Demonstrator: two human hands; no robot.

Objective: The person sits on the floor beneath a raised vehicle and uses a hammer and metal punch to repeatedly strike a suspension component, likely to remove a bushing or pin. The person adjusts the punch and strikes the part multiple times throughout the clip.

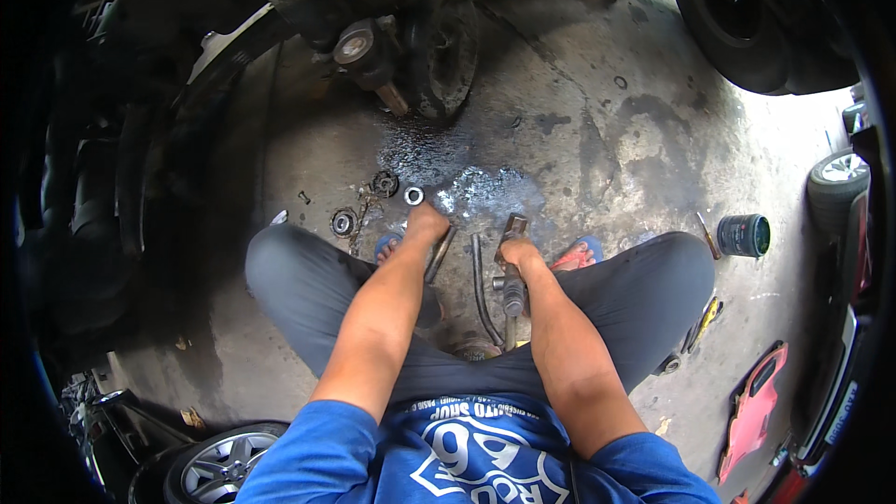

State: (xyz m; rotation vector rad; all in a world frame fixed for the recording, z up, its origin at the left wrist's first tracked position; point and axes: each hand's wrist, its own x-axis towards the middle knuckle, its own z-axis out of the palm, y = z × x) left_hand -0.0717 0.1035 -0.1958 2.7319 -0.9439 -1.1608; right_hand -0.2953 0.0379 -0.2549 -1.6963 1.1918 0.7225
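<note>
My left hand is closed low over the floor between my feet; its fingers are mostly hidden. Just beyond it, seeming to touch the fingertips, is a shiny metal ring. A short metal bar lies at its right side. My right hand is wrapped round a dark metal tool with a blocky far end. Below that hand, a ridged dark cylinder shows; whether it belongs to the tool is unclear. A curved dark bar or hose lies between my hands.
Greasy round parts and a bearing-like ring lie left on the wet, stained floor. A raised vehicle's hub hangs ahead. To the right are a dark can, a screwdriver-like tool and a red board.
</note>
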